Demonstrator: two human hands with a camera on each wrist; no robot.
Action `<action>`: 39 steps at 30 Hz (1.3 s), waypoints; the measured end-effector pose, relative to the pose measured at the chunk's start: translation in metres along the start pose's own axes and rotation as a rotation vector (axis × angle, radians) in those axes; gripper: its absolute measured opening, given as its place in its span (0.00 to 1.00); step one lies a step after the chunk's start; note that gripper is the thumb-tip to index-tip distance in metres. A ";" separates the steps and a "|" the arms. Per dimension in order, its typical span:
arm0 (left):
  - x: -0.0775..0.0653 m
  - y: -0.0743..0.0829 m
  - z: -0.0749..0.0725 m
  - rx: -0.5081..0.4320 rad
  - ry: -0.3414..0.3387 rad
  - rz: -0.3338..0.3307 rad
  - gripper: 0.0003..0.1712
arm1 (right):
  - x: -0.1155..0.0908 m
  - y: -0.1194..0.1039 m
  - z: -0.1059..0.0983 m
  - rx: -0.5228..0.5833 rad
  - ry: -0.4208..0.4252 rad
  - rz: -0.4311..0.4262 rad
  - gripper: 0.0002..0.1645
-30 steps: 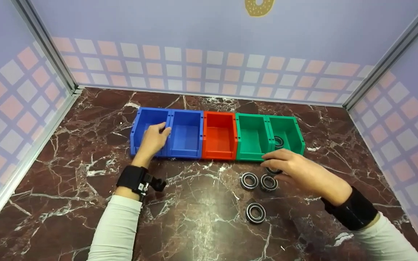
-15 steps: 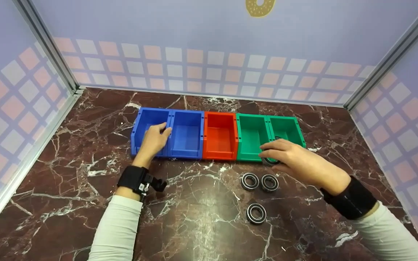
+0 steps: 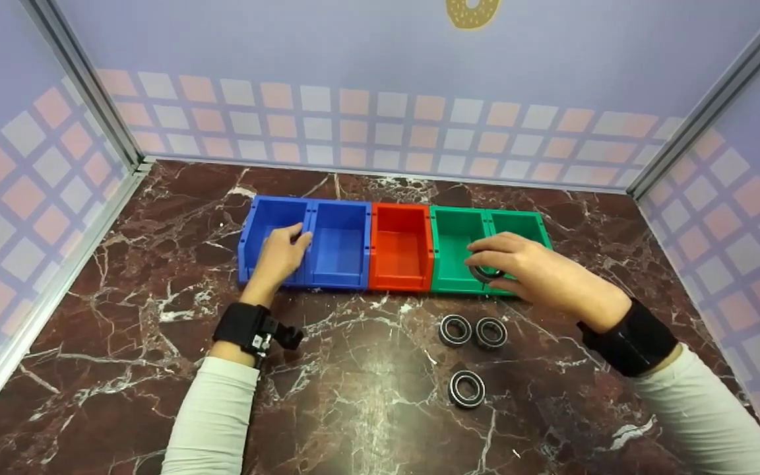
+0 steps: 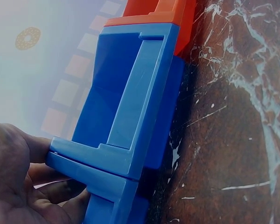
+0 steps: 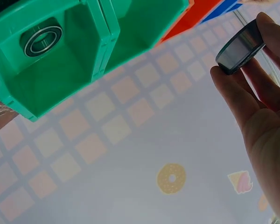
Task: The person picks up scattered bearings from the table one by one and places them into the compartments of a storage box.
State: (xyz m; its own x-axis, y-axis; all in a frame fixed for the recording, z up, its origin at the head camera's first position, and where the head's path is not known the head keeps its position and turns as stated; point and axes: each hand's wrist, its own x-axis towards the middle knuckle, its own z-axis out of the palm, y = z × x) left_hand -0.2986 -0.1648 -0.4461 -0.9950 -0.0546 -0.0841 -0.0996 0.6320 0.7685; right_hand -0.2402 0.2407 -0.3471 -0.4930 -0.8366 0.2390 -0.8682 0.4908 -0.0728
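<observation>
My right hand [image 3: 538,270] pinches a ball bearing [image 5: 240,47] between thumb and fingertips, above the front of the green bins. In the right wrist view another bearing [image 5: 29,47] lies in the rightmost green bin [image 5: 70,56]; the head view hides it behind the hand. My left hand [image 3: 281,254] grips the shared wall between the two blue bins [image 4: 98,172], its thumb on one side and fingers on the other. On the table in front of the green bins lie three more bearings: a left one [image 3: 444,332], a right one [image 3: 479,333] and a nearer one [image 3: 455,389].
A red bin [image 3: 400,254] sits between the blue pair and the left green bin [image 3: 457,241], all joined in one row. Patterned panels [image 3: 380,79] stand behind and at both sides of the dark marble-look table [image 3: 353,369].
My right hand has carried the bearing up and away from the table, from in front of the green bins to above their front edge. My left hand has stayed on the blue bins.
</observation>
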 end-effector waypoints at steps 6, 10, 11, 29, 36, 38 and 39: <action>0.000 -0.001 0.000 -0.004 -0.002 0.002 0.32 | 0.007 0.003 -0.004 -0.004 -0.018 0.020 0.25; 0.000 -0.001 0.000 -0.011 -0.006 -0.010 0.32 | 0.011 0.007 -0.003 0.002 -0.028 0.036 0.24; 0.000 -0.001 0.000 -0.009 -0.007 -0.009 0.32 | 0.012 0.008 -0.003 0.001 -0.028 0.038 0.24; -0.002 0.002 0.001 -0.008 0.008 0.006 0.31 | 0.025 0.027 0.007 0.016 -0.038 0.061 0.24; -0.003 0.001 0.000 -0.017 -0.007 -0.017 0.31 | 0.031 0.034 0.012 0.035 -0.058 0.086 0.24; -0.003 0.001 0.000 -0.022 -0.011 -0.021 0.31 | 0.032 0.035 0.013 0.037 -0.060 0.091 0.25; -0.002 0.001 0.000 -0.026 -0.013 -0.022 0.31 | 0.033 0.036 0.014 0.038 -0.061 0.094 0.25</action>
State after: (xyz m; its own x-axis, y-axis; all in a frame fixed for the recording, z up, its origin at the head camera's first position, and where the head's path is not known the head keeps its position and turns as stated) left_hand -0.2963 -0.1639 -0.4450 -0.9923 -0.0579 -0.1093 -0.1218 0.6103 0.7828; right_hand -0.2882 0.2277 -0.3552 -0.5735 -0.8013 0.1702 -0.8192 0.5589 -0.1290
